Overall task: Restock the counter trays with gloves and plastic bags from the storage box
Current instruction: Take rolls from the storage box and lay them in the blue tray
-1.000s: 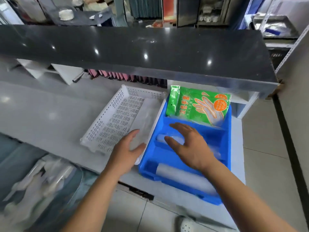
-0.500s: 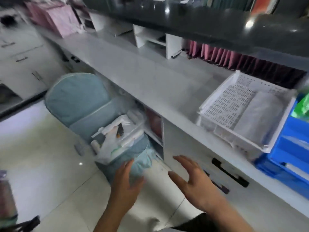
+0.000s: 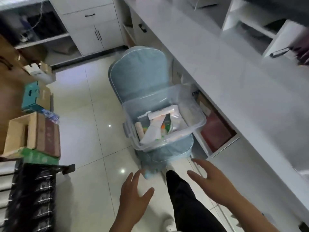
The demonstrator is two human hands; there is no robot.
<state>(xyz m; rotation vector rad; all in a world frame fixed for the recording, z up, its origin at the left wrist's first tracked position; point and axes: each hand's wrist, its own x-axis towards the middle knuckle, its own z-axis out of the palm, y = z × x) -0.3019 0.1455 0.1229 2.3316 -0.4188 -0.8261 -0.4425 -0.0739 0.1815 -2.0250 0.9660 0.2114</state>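
Note:
A clear plastic storage box (image 3: 199,126) sits on a blue cushioned chair (image 3: 138,76) beside the white counter (image 3: 234,77). Inside the box lie rolls and packets of plastic bags (image 3: 155,129) and something green and orange. My left hand (image 3: 133,198) hovers open low in the view, in front of the chair and apart from the box. My right hand (image 3: 212,181) is open too, fingers spread, near the counter's front, holding nothing. The counter trays are out of view.
Cardboard boxes (image 3: 33,133) and a teal box (image 3: 31,96) are stacked at the left, above black packs (image 3: 33,198). White cabinets (image 3: 93,25) stand at the back. An open counter compartment (image 3: 215,131) holds red items. My dark trouser leg (image 3: 184,198) is between my hands.
My view has swung left from the counter trays to the chair and storage box. Both hands left the trays and now hover open in front of the box.

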